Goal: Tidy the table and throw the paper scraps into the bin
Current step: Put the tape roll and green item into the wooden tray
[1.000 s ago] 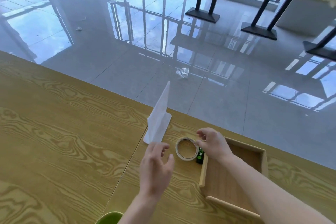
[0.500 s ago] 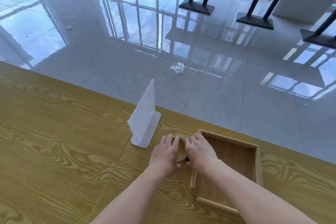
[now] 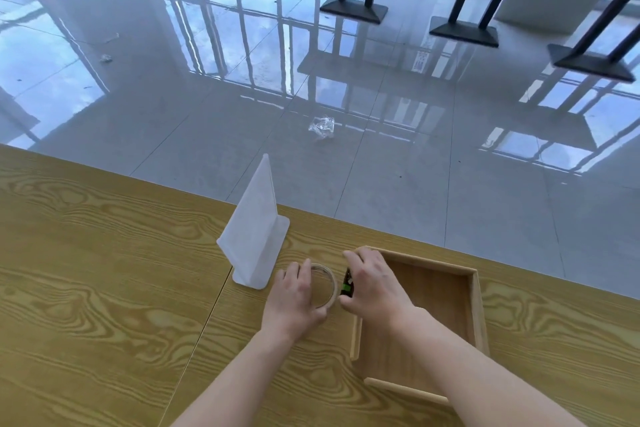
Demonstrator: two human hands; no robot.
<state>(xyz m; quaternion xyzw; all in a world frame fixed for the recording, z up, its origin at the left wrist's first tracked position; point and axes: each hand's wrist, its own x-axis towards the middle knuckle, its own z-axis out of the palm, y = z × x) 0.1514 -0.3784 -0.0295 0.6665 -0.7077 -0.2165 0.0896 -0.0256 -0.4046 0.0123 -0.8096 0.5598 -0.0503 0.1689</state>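
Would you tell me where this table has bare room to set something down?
Bare: the table left of the white stand, and the wooden tray right of the right hand. Crowded between them: left hand grips the tape roll, right holds a dark object.

Views: one, head camera, worn, wide-angle.
Position: above the near side of the wooden tray [image 3: 479, 315], close over it.
Facing: forward and steeply down across the table [image 3: 104, 288]; the tray sits low, right of centre.
Beyond the tray: the table's far edge, then the floor [image 3: 398, 177], with dark table bases [image 3: 353, 9] at the top edge.
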